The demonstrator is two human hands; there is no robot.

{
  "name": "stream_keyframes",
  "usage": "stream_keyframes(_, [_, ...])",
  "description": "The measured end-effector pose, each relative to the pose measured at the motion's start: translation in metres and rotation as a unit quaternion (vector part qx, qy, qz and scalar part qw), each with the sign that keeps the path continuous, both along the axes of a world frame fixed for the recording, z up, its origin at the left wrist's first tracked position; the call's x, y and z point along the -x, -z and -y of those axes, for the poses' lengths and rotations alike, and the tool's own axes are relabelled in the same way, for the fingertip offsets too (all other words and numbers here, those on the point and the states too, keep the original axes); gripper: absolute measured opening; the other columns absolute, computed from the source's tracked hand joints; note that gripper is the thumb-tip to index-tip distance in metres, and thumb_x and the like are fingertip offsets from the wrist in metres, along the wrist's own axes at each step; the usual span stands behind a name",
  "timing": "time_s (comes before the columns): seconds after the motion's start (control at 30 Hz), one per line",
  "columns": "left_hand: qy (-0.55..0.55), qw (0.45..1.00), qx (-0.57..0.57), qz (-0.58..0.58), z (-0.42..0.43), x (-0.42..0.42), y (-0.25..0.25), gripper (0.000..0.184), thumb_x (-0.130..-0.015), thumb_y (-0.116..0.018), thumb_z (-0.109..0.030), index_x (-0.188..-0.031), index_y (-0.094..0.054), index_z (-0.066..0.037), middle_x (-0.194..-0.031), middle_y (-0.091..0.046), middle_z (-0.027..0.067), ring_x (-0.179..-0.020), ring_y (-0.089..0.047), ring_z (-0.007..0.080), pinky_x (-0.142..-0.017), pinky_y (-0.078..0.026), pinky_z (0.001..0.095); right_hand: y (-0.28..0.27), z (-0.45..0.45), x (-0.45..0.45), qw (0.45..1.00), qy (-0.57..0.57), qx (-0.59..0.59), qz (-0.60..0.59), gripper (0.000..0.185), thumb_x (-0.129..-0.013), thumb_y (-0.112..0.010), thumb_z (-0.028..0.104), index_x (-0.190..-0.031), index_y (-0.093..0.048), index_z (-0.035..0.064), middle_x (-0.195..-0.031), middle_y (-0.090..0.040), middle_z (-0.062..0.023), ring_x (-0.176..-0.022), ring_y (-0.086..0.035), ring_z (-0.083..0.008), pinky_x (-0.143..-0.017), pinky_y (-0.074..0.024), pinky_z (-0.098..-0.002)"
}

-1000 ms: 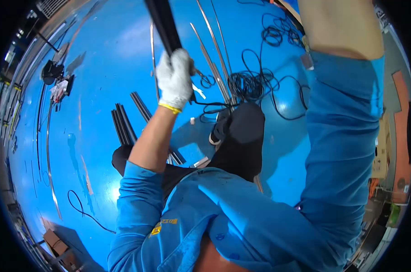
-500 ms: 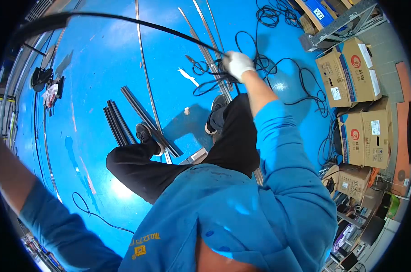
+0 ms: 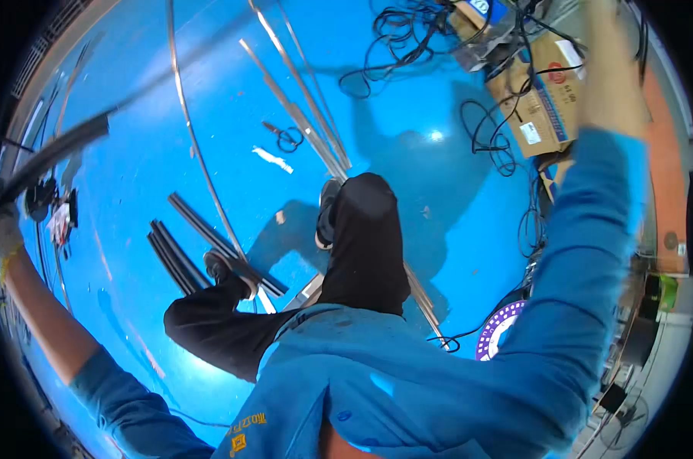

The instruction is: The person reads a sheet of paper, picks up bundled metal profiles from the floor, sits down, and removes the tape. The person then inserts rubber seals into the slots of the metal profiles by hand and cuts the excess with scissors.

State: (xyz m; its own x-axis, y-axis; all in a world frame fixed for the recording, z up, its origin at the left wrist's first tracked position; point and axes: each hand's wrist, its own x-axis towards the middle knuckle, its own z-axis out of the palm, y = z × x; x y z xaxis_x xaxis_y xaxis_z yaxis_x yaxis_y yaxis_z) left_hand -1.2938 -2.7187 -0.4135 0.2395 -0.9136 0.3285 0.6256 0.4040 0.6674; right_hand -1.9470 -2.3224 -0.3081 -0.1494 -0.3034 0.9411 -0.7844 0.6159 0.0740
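Observation:
At the far left edge, my left hand [image 3: 4, 236], in a light glove, is closed around a thick black strip [image 3: 54, 155] that slants up to the right. A thin, blurred dark line [image 3: 186, 57] runs on from near its end toward the top. My right hand [image 3: 602, 19] is raised at the top right, smeared by motion and partly cut off, so its fingers do not show. Loops of black cable [image 3: 524, 76] hang beside it, in front of a cardboard box [image 3: 541, 107]; whether the hand grips them I cannot tell.
On the blue floor lie scissors [image 3: 287, 139], a white scrap [image 3: 273, 161] and long metal strips [image 3: 304, 115]. Short black profiles [image 3: 170, 256] lie by my left foot. Coiled cable [image 3: 407, 34] is at the top, and a purple-and-white disc [image 3: 497, 330] sits by my right sleeve.
My right hand has swung up and right from the floor cables, and much of the cable has shifted right with it. My left hand has come into view with the black strip.

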Motion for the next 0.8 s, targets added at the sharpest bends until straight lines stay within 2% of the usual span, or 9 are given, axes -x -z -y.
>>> stream_keyframes(0.1, [-0.004,1.0,-0.027,-0.01,0.001,0.0,0.014,0.042,-0.104,-0.035,-0.045,-0.078,-0.052,-0.017,-0.061,-0.055,-0.0005,-0.056,-0.058,0.0186,-0.058,-0.049,0.0425,0.189,-0.04,0.047,0.95,0.064,-0.285,0.108,0.03,-0.09,-0.076,0.032,-0.099,-0.073,0.0032,-0.096,-0.072,-0.0132,-0.087,-0.069,-0.024,-0.076,-0.0518,-0.0415])
stream_keyframes(0.17, [-0.006,0.999,-0.037,-0.013,0.001,-0.002,0.014,0.042,-0.104,-0.035,-0.044,-0.075,-0.051,-0.017,-0.061,-0.054,-0.0003,-0.055,-0.057,0.0186,-0.058,-0.049,0.0418,0.293,-0.082,0.061,0.94,-0.044,-0.24,0.237,0.027,-0.093,-0.073,0.027,-0.101,-0.072,0.0017,-0.089,-0.069,-0.0131,-0.085,-0.069,-0.0248,-0.074,-0.0515,-0.0432])
stream_keyframes(0.23, [-0.01,0.999,-0.044,-0.008,0.003,0.004,0.015,0.043,-0.104,-0.035,-0.043,-0.073,-0.049,-0.017,-0.061,-0.054,-0.0001,-0.055,-0.057,0.0187,-0.058,-0.048,0.0412,0.306,-0.103,0.022,0.815,0.072,-0.184,0.546,0.032,-0.097,-0.067,0.035,-0.112,-0.073,0.0077,-0.104,-0.072,-0.0176,-0.086,-0.072,-0.032,-0.082,-0.0574,-0.0441])
stream_keyframes(0.37, [-0.009,0.998,-0.059,0.007,0.005,0.028,0.017,0.045,-0.104,-0.034,-0.042,-0.069,-0.047,-0.018,-0.06,-0.053,0.0004,-0.054,-0.056,0.0188,-0.057,-0.047,0.0399,0.283,-0.133,0.037,0.686,-0.03,0.077,0.723,0.02,-0.088,-0.073,0.018,-0.106,-0.073,0.0077,-0.096,-0.073,-0.019,-0.087,-0.073,-0.0315,-0.078,-0.0578,-0.0426])
stream_keyframes(0.43, [-0.01,0.998,-0.066,0.007,0.0,0.036,0.019,0.046,-0.104,-0.034,-0.041,-0.066,-0.045,-0.018,-0.06,-0.052,0.0006,-0.053,-0.056,0.0188,-0.057,-0.047,0.0392,0.26,-0.152,0.083,0.845,0.083,-0.213,0.483,0.023,-0.087,-0.072,0.019,-0.107,-0.073,0.0076,-0.1,-0.073,-0.0204,-0.086,-0.073,-0.0363,-0.081,-0.0589,-0.0451])
stream_keyframes(0.5, [-0.014,0.997,-0.073,0.013,-0.002,0.043,0.018,0.047,-0.104,-0.034,-0.04,-0.064,-0.044,-0.018,-0.059,-0.052,0.0008,-0.053,-0.055,0.0188,-0.056,-0.047,0.0386,0.202,-0.153,0.084,0.852,0.286,-0.405,0.166,0.027,-0.086,-0.071,0.023,-0.108,-0.073,0.008,-0.107,-0.073,-0.0212,-0.092,-0.072,-0.0411,-0.084,-0.0587,-0.0475])
stream_keyframes(0.57, [-0.019,0.995,-0.101,-0.02,0.0,0.053,0.008,0.047,-0.104,-0.035,-0.043,-0.066,-0.045,-0.018,-0.058,-0.05,-0.0003,-0.051,-0.054,0.0192,-0.055,-0.046,0.0385,0.156,-0.136,0.06,0.942,-0.045,0.21,0.259,0.03,-0.102,-0.053,0.025,-0.101,-0.069,-0.0002,-0.083,-0.07,-0.0187,-0.077,-0.069,-0.0291,-0.068,-0.0534,-0.0407])
stream_keyframes(0.7, [-0.06,0.987,-0.146,-0.035,-0.009,0.059,-0.014,0.047,-0.104,-0.035,-0.046,-0.07,-0.048,-0.017,-0.061,-0.052,0.001,-0.054,-0.056,0.0202,-0.058,-0.048,0.0394,0.159,-0.175,0.073,0.91,0.263,-0.15,0.282,0.032,-0.086,-0.071,0.029,-0.111,-0.073,0.0095,-0.114,-0.072,-0.0211,-0.098,-0.07,-0.0427,-0.087,-0.0579,-0.0491])
stream_keyframes(0.8, [-0.06,0.989,-0.134,-0.024,-0.011,0.035,-0.001,0.047,-0.104,-0.036,-0.047,-0.072,-0.048,-0.016,-0.062,-0.053,0.002,-0.055,-0.056,0.0212,-0.059,-0.048,0.04,0.245,-0.187,0.082,0.849,0.107,-0.147,0.496,0.029,-0.089,-0.067,0.029,-0.109,-0.074,0.0092,-0.111,-0.073,-0.0232,-0.1,-0.069,-0.0437,-0.089,-0.0565,-0.0487])
